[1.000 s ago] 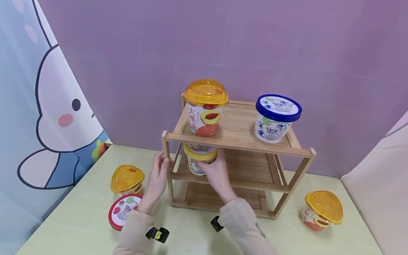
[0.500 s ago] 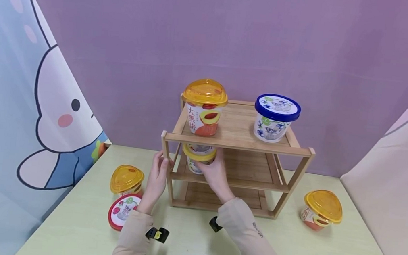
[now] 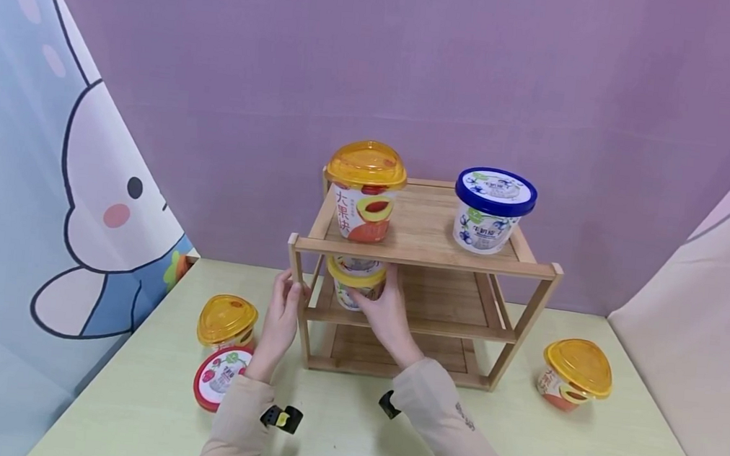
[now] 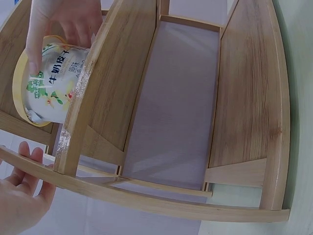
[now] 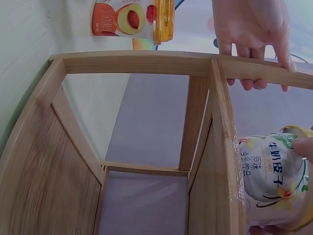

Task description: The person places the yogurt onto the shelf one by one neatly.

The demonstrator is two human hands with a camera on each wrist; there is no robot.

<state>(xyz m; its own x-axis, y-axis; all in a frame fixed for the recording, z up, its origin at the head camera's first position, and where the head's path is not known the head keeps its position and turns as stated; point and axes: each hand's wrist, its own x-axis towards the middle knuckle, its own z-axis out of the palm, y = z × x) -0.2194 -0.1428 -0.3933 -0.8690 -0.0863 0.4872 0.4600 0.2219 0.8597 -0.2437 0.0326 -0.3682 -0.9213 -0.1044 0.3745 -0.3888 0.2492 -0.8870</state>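
Observation:
On the left of the wooden rack's (image 3: 427, 261) middle shelf, a white tub with a yellow lid (image 3: 352, 279) stands within my right hand's (image 3: 390, 316) grip. In the left wrist view, thumb and fingers lie on opposite sides of this tub (image 4: 58, 83), which bears a flower print. The top shelf partly hides it in the head view. My left hand (image 3: 282, 318) holds the rack's front left post, its fingertips showing past the wood in the right wrist view.
Above, the top shelf bears a peach cup with an orange domed lid (image 3: 364, 192) and a blue-lidded tub (image 3: 493, 210). A red-lidded tub (image 3: 220, 378) and another peach cup (image 3: 226, 321) stand left on the table, a third peach cup (image 3: 577, 373) right.

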